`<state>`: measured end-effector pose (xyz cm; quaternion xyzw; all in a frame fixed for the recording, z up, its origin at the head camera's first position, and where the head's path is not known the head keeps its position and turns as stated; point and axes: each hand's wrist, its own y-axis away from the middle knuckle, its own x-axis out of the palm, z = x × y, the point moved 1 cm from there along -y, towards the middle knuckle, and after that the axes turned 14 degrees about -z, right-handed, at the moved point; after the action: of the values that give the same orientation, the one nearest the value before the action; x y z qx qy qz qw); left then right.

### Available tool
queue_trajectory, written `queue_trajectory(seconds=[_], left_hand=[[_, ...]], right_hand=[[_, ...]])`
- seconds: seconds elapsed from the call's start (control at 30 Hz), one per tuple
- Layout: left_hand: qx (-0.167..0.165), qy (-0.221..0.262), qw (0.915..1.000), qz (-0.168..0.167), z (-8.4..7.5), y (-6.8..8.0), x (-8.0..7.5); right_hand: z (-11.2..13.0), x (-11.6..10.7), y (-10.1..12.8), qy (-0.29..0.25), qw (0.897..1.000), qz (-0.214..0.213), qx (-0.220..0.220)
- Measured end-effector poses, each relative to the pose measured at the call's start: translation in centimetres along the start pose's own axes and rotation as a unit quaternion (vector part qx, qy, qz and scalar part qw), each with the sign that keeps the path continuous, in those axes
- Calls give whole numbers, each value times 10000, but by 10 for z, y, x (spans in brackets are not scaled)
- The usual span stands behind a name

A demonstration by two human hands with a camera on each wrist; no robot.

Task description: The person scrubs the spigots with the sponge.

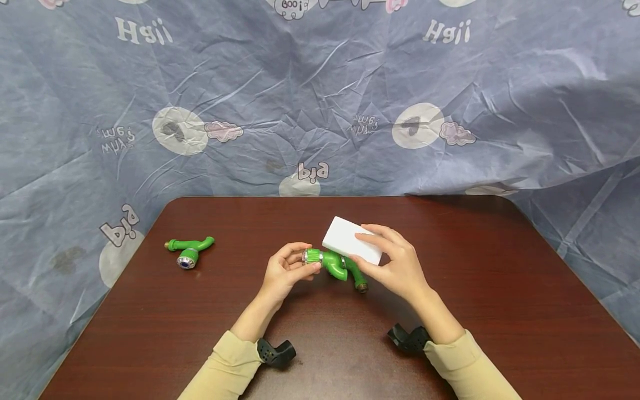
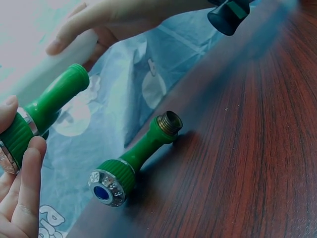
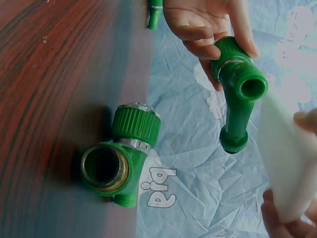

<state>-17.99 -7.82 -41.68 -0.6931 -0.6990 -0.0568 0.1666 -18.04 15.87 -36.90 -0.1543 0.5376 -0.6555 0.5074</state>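
My left hand (image 1: 281,272) grips a green plastic tap (image 1: 333,263) by its ribbed, silver-trimmed knob, its spout pointing down. In the right wrist view the raised tap (image 3: 237,106) shows its open round mouth. A white rectangular sponge (image 1: 347,239) is pinched between thumb and fingers of my right hand (image 1: 395,258), close beside the tap. Below them on the table lies a second green tap (image 2: 148,146) with a brass threaded end. Part of this tap is hidden behind the held one in the head view.
A third green tap (image 1: 192,248) lies at the left of the dark brown table (image 1: 450,289). Behind the table hangs a wrinkled blue-grey printed cloth (image 1: 280,100). Black wrist mounts (image 1: 277,354) stick out inward from both sleeves.
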Motion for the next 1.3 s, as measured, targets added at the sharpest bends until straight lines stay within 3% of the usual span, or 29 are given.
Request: queue_trajectory(seconds=[0.17, 0.4, 0.6, 0.83, 1.03, 1.3], left_hand=[[-25, 129, 9999, -42, -2, 0, 0], [-86, 202, 9997, -59, -3, 0, -1], [12, 294, 9993, -214, -4, -1, -2], [35, 521, 9975, -480, -4, -2, -4], [138, 587, 9963, -608, -5, -3, -5], [320, 426, 9962, -690, -6, -3, -4]], right_hand=[[2, 3, 1, -231, 9986, 434, -218], [1, 1, 1, -64, 9997, 221, -67], [1, 1, 0, -323, 9976, 556, -255], [-2, -1, 0, -65, 9999, 129, -96], [-2, -1, 0, -364, 9974, 528, -325], [-4, -1, 1, 86, 10000, 36, 1]])
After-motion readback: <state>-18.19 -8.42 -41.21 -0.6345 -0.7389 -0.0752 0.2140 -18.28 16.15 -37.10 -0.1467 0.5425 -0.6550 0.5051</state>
